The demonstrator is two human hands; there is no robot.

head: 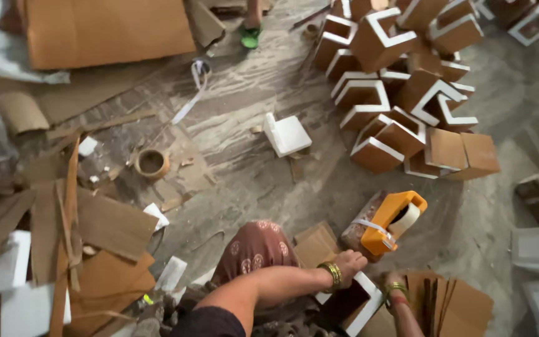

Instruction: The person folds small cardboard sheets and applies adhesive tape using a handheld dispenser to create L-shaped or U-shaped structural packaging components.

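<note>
Hands low in frame, person seated on floor, patterned fabric over a knee [254, 246]. Left hand [347, 261] with gold bangle at wrist rests fingers curled on top edge of a corner piece [358, 304], brown cardboard faced with white foam, which sits at the bottom centre of view just in front of the knee; grip looks like a loose hold on the edge, not a full clench. Right hand [394, 287] mostly hidden behind that piece and the wrist, bangles visible, cannot tell whether fingers are spread or closed or what they hold; it sits just beside a stack of flat cardboard sheets [447, 302] standing on edge at bottom right. Orange tape dispenser [389, 223] with tape roll lies on the floor just above left hand, near but not touching. Behind it, upper right, big heap of finished cardboard-and-foam corner pieces [407, 93]. Single white foam block [287, 134] alone mid-floor. Empty tape core ring [151, 163] left of centre. Cardboard scraps and strips [88, 231] piled at left, large cardboard sheet [104, 28] top left. Another person's foot in a green sandal [250, 34] at top edge
</note>
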